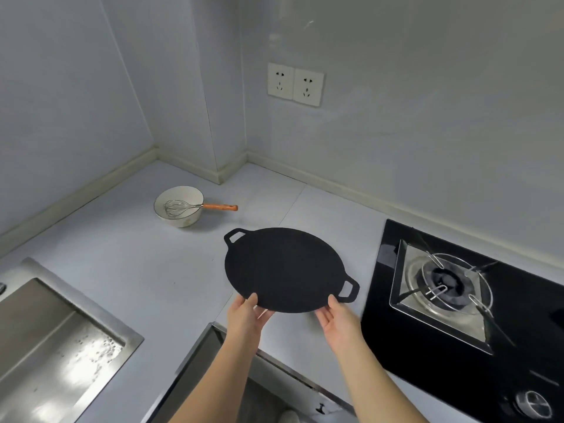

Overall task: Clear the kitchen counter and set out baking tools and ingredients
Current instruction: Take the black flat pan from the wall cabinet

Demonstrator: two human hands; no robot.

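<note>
Black, round, flat cast-iron griddle pan (pixel 285 268) sits mid-frame as we pinch its near rim with left hand (pixel 245 315) and right hand (pixel 338 320), likely steadying it level over the pale counter (pixel 122 257)

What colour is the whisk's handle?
Orange, on the whisk in the bowl; head view.

Two bare hands hold a flat, round black griddle pan (pixel 285 268) by its near edge, the left hand (pixel 248 314) and the right hand (pixel 340 320) each with thumb on top. Beyond the left hand sits a white bowl (pixel 180 219) holding a whisk (pixel 195 206). A gas burner (pixel 448 282) lies right of the right hand, a steel sink (pixel 58 340) left of the left hand.
</note>
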